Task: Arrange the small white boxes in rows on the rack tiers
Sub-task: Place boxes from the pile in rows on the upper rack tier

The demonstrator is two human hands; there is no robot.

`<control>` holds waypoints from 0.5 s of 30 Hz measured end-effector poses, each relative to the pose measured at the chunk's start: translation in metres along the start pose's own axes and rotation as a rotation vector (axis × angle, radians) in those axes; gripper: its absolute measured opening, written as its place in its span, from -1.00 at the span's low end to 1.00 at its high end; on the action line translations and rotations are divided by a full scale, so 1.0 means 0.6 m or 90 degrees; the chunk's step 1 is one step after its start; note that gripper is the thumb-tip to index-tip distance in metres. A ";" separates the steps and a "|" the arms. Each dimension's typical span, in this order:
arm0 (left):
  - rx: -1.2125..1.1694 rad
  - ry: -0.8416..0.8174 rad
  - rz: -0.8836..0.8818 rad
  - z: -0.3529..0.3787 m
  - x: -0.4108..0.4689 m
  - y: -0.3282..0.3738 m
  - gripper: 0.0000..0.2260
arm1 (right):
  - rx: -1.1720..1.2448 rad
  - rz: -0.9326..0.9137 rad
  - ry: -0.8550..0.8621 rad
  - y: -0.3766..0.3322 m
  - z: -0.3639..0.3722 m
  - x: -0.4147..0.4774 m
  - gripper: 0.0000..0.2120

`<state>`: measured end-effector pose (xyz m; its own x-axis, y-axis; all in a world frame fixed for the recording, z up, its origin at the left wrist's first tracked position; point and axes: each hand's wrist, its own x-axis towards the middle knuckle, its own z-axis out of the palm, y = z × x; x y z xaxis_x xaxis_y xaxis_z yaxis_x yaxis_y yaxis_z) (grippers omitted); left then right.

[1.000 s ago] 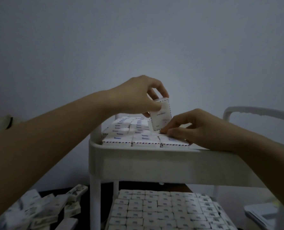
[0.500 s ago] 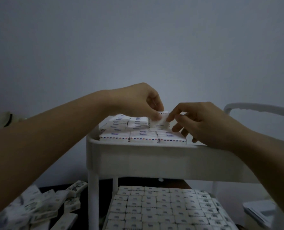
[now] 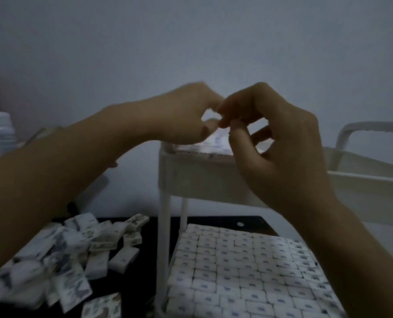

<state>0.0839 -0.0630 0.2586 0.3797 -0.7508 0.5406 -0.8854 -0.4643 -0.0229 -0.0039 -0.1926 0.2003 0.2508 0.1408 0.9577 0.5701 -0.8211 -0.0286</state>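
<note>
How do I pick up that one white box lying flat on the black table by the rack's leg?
Come from straight above and pinch the box across its two long sides. It lies flat on the table, so probably only its top and sides can be reached, and the narrow width should be easier to pinch.

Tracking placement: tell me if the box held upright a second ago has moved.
Yes, downward: it no longer stands upright above the top tier's rim; only flat boxes show there, though blur hides exactly where it lies.
</note>
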 end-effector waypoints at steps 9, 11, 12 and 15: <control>0.006 0.371 -0.141 0.052 -0.316 -0.121 -0.73 | 0.285 0.057 -0.197 -0.104 0.173 -0.121 -0.83; -0.031 0.335 -0.254 0.099 -0.400 -0.157 -0.71 | 0.287 0.091 -0.302 -0.114 0.237 -0.155 -0.84; -0.035 0.315 -0.316 0.123 -0.440 -0.173 -0.67 | 0.279 0.105 -0.346 -0.116 0.270 -0.172 -0.84; -0.037 0.265 -0.476 0.183 -0.544 -0.209 -0.61 | 0.220 0.147 -0.422 -0.109 0.377 -0.210 -0.78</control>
<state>0.1004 0.1883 -0.0074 0.7499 -0.0187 0.6613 -0.4588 -0.7348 0.4995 0.1040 -0.0315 0.0166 0.7461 0.3776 0.5485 0.6302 -0.6663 -0.3986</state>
